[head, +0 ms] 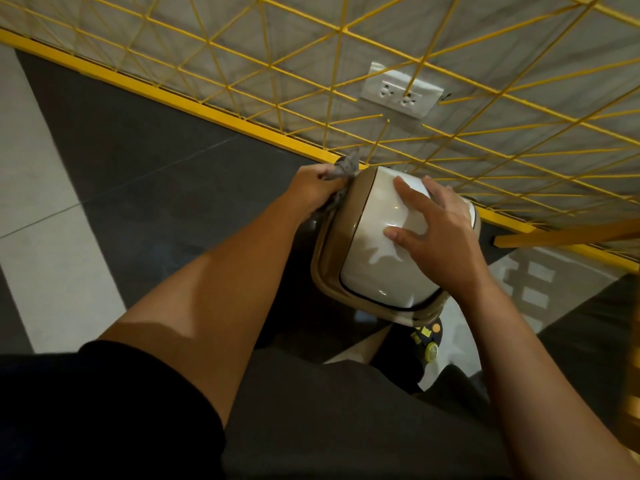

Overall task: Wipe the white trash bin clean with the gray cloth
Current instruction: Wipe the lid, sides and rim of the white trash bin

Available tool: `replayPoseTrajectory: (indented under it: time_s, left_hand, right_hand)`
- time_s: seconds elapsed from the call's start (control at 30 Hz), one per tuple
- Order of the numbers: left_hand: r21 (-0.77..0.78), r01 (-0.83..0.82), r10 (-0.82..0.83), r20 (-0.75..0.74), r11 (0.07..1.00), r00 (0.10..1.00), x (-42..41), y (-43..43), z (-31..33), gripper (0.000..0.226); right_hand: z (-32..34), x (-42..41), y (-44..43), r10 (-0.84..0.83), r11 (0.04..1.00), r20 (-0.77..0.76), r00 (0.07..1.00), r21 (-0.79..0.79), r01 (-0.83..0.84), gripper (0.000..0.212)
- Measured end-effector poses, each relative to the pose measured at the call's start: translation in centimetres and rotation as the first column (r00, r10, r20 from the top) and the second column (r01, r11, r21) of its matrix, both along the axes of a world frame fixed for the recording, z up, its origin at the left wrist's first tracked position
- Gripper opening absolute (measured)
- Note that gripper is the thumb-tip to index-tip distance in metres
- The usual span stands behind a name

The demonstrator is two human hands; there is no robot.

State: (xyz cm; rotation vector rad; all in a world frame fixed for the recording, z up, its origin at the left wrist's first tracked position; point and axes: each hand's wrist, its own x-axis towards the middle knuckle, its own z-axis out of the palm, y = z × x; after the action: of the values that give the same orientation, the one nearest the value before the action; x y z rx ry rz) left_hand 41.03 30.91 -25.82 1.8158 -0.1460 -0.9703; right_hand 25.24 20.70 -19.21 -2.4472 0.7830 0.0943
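The white trash bin (370, 258) stands on the floor below me, seen from above, with a glossy white lid inside a tan rim. My right hand (440, 233) lies flat on the lid with its fingers spread, holding nothing. My left hand (313, 188) is closed on the gray cloth (344, 168) and presses it against the bin's upper left side, by the tan rim. Part of the cloth sticks up above my fingers; the rest is tucked between hand and bin.
A yellow wire lattice (450, 109) on a yellow base rail (194, 102) runs just behind the bin, in front of a gray wall with a double socket (401, 91). The floor has dark and light tiles (138, 174). A small yellow-and-black object (429, 341) lies below the bin.
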Motion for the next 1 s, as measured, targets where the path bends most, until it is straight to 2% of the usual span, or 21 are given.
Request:
replayPoseTrajectory:
  time_s: [0.07, 0.13, 0.27, 0.47, 0.6, 0.77, 0.83, 0.9, 1.0]
  left_hand:
    - [0.061, 0.04, -0.043, 0.041, 0.997, 0.998, -0.6, 0.8, 0.1, 0.03]
    - [0.104, 0.046, -0.047, 0.009, 0.994, 0.999, -1.5, 2.2, -0.2, 0.036]
    - [0.111, 0.024, -0.017, -0.057, 0.994, 0.998, -3.3, 4.8, -0.8, 0.036]
    - [0.135, 0.033, -0.036, 0.021, 0.99, 0.999, -2.2, 3.6, -1.2, 0.038]
    - [0.13, 0.024, -0.041, 0.13, 0.991, 0.991, -0.7, 1.0, -1.0, 0.032]
    - [0.119, 0.088, -0.1, 0.096, 0.989, 0.99, 1.4, -0.9, -1.0, 0.01]
    - [0.124, 0.119, -0.135, 0.129, 0.985, 0.982, 1.6, -1.3, -0.7, 0.017]
    - [0.163, 0.127, -0.163, 0.23, 0.978, 0.96, 1.5, -1.7, -0.7, 0.023]
    - [0.179, 0.025, -0.086, 0.347, 0.984, 0.934, 1.0, -1.3, -0.1, 0.026]
  right_hand:
    - [0.1, -0.1, 0.0, 0.0, 1.0, 0.002, 1.0, -0.006, 0.0, 0.063]
    - [0.1, -0.1, 0.0, 0.002, 1.0, -0.009, 1.0, -0.01, -0.002, 0.064]
    - [0.2, 0.1, 0.0, 0.001, 1.0, -0.024, 1.0, -0.014, -0.001, 0.063]
    - [0.1, 0.0, 0.0, 0.006, 1.0, -0.022, 1.0, -0.023, -0.006, 0.063]
    - [0.1, 0.0, 0.0, 0.005, 1.0, -0.008, 1.0, -0.019, -0.005, 0.064]
    - [-0.1, 0.0, 0.0, -0.001, 1.0, 0.0, 1.0, -0.007, 0.001, 0.065]
    - [-0.3, 0.0, -0.1, 0.009, 1.0, 0.0, 1.0, -0.013, -0.009, 0.065]
    - [-0.3, 0.0, -0.1, 0.024, 0.999, 0.001, 1.0, -0.028, -0.024, 0.065]
    - [-0.6, -0.3, -0.1, 0.05, 0.997, -0.026, 0.998, -0.058, -0.051, 0.065]
